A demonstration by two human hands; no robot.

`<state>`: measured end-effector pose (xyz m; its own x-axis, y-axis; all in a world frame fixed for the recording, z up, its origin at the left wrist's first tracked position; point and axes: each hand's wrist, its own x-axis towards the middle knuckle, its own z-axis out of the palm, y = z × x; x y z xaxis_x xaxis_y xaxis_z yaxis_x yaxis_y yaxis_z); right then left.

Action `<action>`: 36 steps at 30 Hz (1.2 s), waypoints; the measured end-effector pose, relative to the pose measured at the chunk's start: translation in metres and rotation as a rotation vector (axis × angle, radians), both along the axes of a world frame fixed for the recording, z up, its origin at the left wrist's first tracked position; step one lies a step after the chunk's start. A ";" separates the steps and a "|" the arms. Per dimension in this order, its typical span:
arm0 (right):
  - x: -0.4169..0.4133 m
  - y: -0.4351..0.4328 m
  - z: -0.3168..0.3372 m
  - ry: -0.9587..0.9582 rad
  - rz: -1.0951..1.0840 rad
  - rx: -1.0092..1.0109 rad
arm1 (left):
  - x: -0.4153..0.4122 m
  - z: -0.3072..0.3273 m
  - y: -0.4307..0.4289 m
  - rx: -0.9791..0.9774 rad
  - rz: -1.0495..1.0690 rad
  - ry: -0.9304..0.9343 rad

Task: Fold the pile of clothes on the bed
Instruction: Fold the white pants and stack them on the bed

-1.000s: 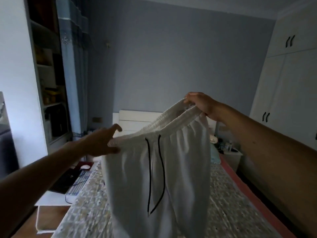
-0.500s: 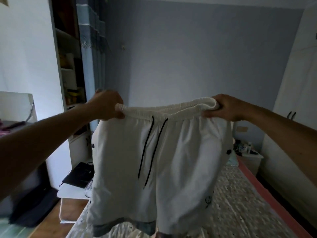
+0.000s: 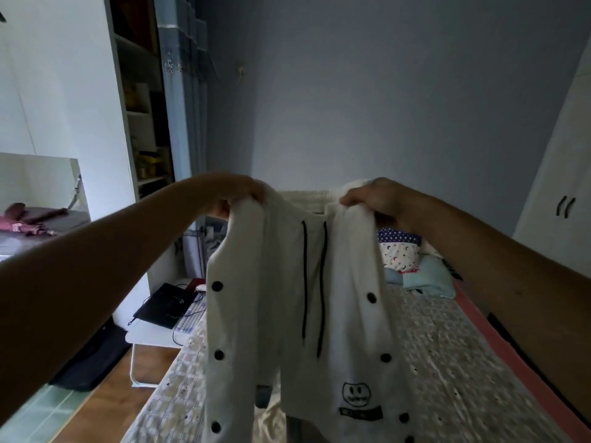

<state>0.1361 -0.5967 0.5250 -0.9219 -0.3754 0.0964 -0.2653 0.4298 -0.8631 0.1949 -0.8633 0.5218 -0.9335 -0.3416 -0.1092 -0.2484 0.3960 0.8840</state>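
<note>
Since earlier, our left hand (image 3: 238, 195) and right hand (image 3: 372, 196) have drawn closer, both gripping the white shorts (image 3: 300, 314) (waistband bunched) above the bed (image 3: 447, 362).

bed (image 3: 447, 346), patterned top | far end: star-print pillow (image 3: 399, 252), teal pillow (image 3: 428, 279)

- A plain blue-grey wall (image 3: 383, 91) fills the centre and top of the frame; the light is dim.
- A white wardrobe (image 3: 563, 161) with dark handles (image 3: 565, 206) stands at the right edge.
- Open shelves (image 3: 140, 100) and a pale blue curtain (image 3: 188, 123) rise at upper left.
- Lower left: wooden floor (image 3: 108, 401) and a small white table (image 3: 150, 335) carrying a black laptop (image 3: 164, 305).
- A bed (image 3: 447, 362) with a patterned cover runs up the lower right, with pillows (image 3: 399, 251) at its head.
</note>
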 end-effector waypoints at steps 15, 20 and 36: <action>-0.012 -0.021 -0.008 0.302 0.028 0.169 | 0.038 -0.027 -0.044 -0.124 -0.100 0.281; -0.046 0.026 -0.006 0.415 0.034 0.286 | 0.056 -0.035 -0.097 -0.083 -0.135 0.409; -0.044 -0.049 0.023 0.941 0.193 0.004 | 0.020 0.039 -0.025 -0.423 -0.478 0.651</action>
